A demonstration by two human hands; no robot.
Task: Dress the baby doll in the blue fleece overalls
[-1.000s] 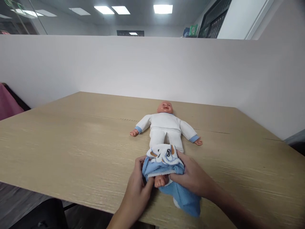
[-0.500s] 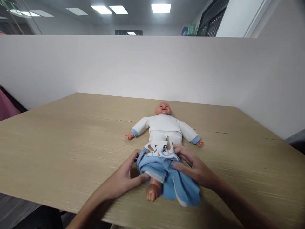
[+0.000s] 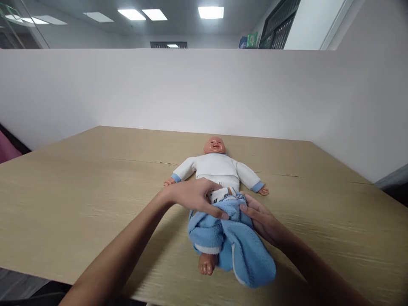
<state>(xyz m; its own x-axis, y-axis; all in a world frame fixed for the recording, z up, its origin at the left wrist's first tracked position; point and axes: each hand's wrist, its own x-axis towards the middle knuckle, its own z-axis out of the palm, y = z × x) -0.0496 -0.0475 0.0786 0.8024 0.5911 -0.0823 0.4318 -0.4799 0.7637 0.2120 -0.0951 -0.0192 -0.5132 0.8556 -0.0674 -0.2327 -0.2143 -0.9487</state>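
Blue pants (image 3: 205, 233) are lying bunched around the doll (image 3: 216, 165) below its waist, on the desk (image 3: 95, 204); left hand (image 3: 195, 194) and right hand (image 3: 259, 216) are pinching their upper edge. Pants are looking soft, light; that edge is likely offering best hold.

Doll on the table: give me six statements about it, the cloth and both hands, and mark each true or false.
1. The doll lies face up on the table. True.
2. Its cuffs are red. False: the cuffs are blue.
3. The right grip touches the blue garment. True.
4. Two bare feet stick out of the garment. False: only one bare foot shows.
5. The left grip is on the doll's face. False: it is at the blue garment, with the thumb on the cloth.
6. The doll's head is nearer the white wall than its bare foot is. True.
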